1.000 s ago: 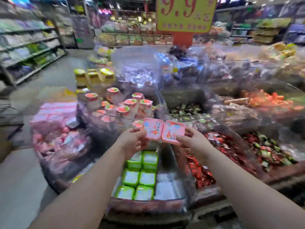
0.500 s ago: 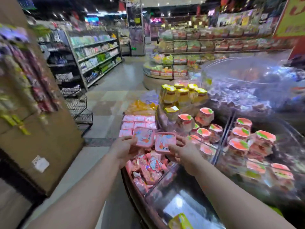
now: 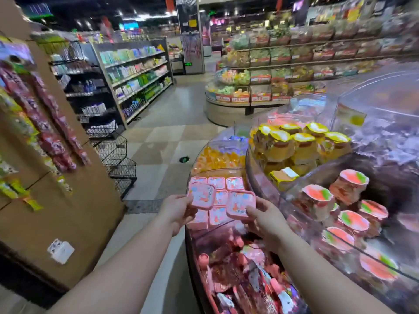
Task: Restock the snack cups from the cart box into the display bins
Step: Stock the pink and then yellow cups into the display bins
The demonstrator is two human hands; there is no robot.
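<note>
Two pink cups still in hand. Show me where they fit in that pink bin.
Left hand and right hand each hold a pink cup. Seated pink cups fill the bin's far rows. The likeliest gap lies under the right-hand cup, though partly hidden. Yellow cups crowd the next bin.

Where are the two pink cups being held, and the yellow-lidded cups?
left pink cup [image 3: 201, 195], head view, middle of its lid.
right pink cup [image 3: 240, 204], head view, middle of its lid.
yellow-lidded cups [image 3: 301, 146], head view, front of one cup.
</note>
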